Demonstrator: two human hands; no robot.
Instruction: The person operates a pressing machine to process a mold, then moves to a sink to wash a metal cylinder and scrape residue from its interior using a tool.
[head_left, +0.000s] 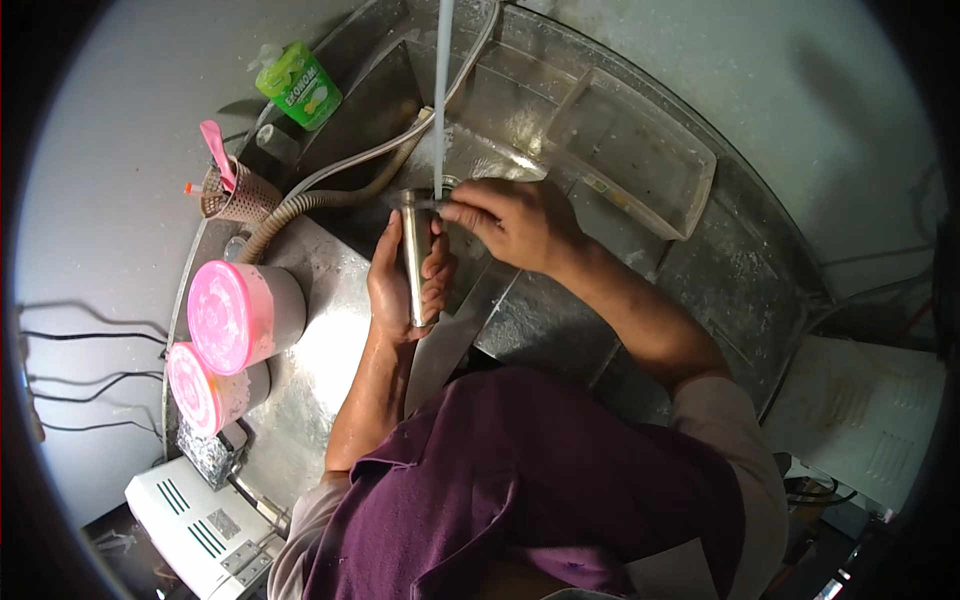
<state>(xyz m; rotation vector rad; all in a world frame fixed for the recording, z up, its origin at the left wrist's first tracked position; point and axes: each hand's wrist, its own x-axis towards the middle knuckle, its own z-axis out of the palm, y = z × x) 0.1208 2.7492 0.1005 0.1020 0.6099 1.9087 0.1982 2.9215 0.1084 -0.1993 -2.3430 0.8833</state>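
My left hand (385, 275) is wrapped round a slim metal cylinder (412, 265), its upper end tilted slightly away from me over the sink. At that upper end my right hand (515, 222) is closed, thumb and fingers pinched on a small dark, thin piece. What this piece is cannot be made out. A pale, straight line (442, 90), a thin pipe or a stream of water, comes down from the top to the cylinder's mouth, close to my right fingertips. The steel sink basin (385, 95) lies beyond and under my hands.
Left of the sink stand two pink-lidded tubs (222, 318), a woven cup (240, 195) with a pink-handled item, and a green detergent pouch (300, 88). A ribbed hose (330, 197) curves into the sink. To the right rests a clear rectangular tray (635, 150). White machines (190, 525) flank me.
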